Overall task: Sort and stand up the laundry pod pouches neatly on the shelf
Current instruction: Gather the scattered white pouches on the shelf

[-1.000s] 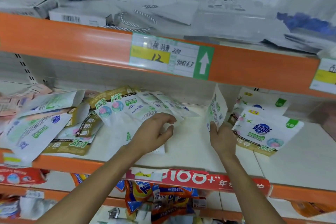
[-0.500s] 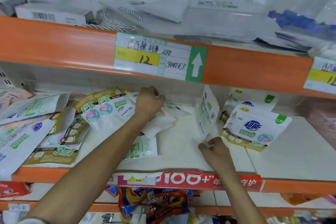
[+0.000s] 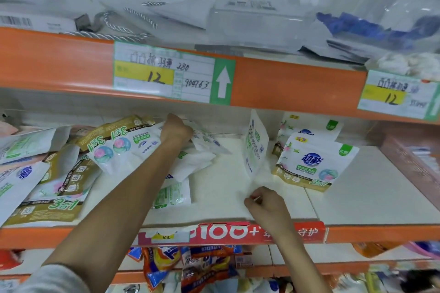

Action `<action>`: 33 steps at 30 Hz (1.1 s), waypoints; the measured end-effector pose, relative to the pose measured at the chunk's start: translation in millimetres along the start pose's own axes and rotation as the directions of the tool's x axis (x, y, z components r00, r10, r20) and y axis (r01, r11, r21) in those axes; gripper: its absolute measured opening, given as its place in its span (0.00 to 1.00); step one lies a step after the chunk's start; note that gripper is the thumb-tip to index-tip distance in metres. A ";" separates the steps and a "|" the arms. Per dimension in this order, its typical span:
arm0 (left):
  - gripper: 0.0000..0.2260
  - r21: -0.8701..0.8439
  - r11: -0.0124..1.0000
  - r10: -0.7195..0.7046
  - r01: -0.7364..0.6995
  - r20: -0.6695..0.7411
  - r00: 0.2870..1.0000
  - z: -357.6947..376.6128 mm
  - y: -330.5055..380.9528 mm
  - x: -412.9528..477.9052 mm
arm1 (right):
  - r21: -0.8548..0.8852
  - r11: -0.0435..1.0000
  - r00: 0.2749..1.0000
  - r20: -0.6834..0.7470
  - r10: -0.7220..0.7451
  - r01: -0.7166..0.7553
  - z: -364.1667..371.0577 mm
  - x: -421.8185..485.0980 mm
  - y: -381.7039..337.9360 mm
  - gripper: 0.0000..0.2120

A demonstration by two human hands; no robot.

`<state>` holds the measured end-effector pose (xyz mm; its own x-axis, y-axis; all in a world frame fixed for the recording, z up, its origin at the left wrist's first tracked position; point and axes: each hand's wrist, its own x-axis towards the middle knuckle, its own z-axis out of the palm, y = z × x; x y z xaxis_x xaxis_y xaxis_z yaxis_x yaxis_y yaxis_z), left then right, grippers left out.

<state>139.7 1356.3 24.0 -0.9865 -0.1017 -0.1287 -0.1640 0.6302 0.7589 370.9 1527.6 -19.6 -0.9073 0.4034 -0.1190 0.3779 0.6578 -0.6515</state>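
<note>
Left hand (image 3: 176, 131) deep at the back of the white shelf (image 3: 371, 188), knuckles up, fingers curled down into the white packs at the top of the heap of pouches (image 3: 71, 166). Grip hidden under the hand itself; holding or merely pressing, impossible to tell. Heap sprawled flat and overlapping across the left half of the shelf: gold-trimmed "3合1" packs, plain white ones, a few pinkish at the far left. One small green-and-white pouch (image 3: 172, 194) lying flat on its own, just beside the left forearm and nearer the front edge.

Right hand (image 3: 264, 203) low at the front of the shelf, fingers curled in, thumb and forefinger tips pressed together just under the lower corner of the upright pouch (image 3: 256, 147). Pinch on the pouch's edge or on nothing: cannot tell. Upright pouch up on its bottom edge, turned side-on, back print showing, slightly tilted, between the heap and the standing pouch (image 3: 314, 162).

Standing pouch face forward, leaning back a little, blue logo above a gold base; second pouch (image 3: 309, 126) upright right behind it.

Overhead, an orange rail with a price label (image 3: 166, 74) — handwritten "12" on yellow, white arrow on green. Red promo strip (image 3: 238, 233) along the front lip beneath both wrists. Bright detergent bags (image 3: 164, 259) on the shelf below.
</note>
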 end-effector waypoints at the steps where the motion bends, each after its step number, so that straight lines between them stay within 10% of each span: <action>1: 0.22 -0.088 0.996 0.005 -0.006 -0.017 1.000 -1.3 -0.2 0.0 | 0.005 1.000 1.000 0.003 -0.010 0.010 -0.4 -1.1 0.3 0.07; 14: 0.13 -0.778 0.594 0.123 0.205 0.340 0.932 -70.3 21.0 -69.7 | 0.251 0.932 0.966 -0.071 -0.250 0.260 6.3 -5.3 -10.3 0.11; 19: 0.07 -0.663 0.629 0.116 0.406 0.597 0.794 -77.6 12.7 -110.8 | 0.374 0.853 0.926 -0.250 -0.284 0.363 8.9 -9.2 -22.8 0.30; 24: 0.10 -0.630 0.581 0.034 0.515 0.651 0.758 -60.3 -6.0 -126.4 | 0.298 0.823 0.868 -0.286 -0.407 0.484 7.7 -8.9 -14.2 0.09; 33: 0.11 -0.540 0.837 0.142 0.088 0.371 0.918 -60.2 -23.0 -139.0 | 0.335 0.832 0.892 -0.261 -0.370 0.443 -13.3 -17.7 19.9 0.10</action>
<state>280.4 1309.7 62.9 -0.9272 0.2815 -0.2469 -0.2266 0.1030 0.9685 396.9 1542.0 -20.6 -0.9004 0.2829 0.3305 -0.1491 0.5130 -0.8453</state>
